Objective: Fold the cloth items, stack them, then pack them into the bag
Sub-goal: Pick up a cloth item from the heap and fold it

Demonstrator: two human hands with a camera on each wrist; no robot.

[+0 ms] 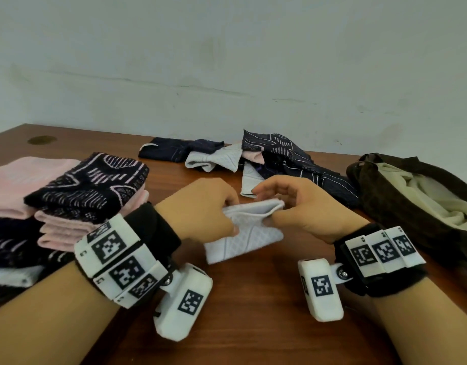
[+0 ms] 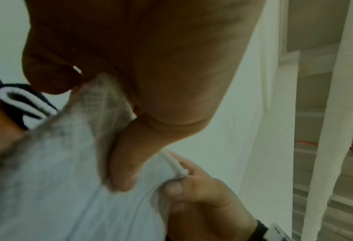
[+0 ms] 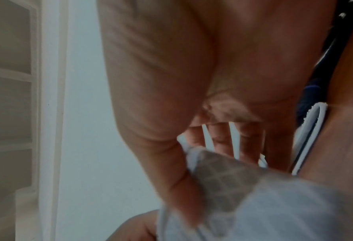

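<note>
A white quilted cloth (image 1: 249, 234) hangs folded just above the brown table, held between both hands. My left hand (image 1: 231, 219) pinches its left top corner, thumb pressed on the cloth (image 2: 58, 187). My right hand (image 1: 270, 210) pinches the right top corner (image 3: 223, 176) between thumb and fingers. A stack of folded pink and dark patterned cloths (image 1: 79, 191) stands at the left. An unfolded heap of dark, white and pink cloths (image 1: 253, 159) lies behind the hands. The dark brown bag (image 1: 411, 196) sits at the right, open, with cream fabric inside.
The wooden table (image 1: 253, 312) ends at a pale wall behind the heap. A second pile of folded pink and dark cloths (image 1: 13, 206) fills the far left edge. A round grommet hole (image 1: 42, 140) marks the table's back left corner.
</note>
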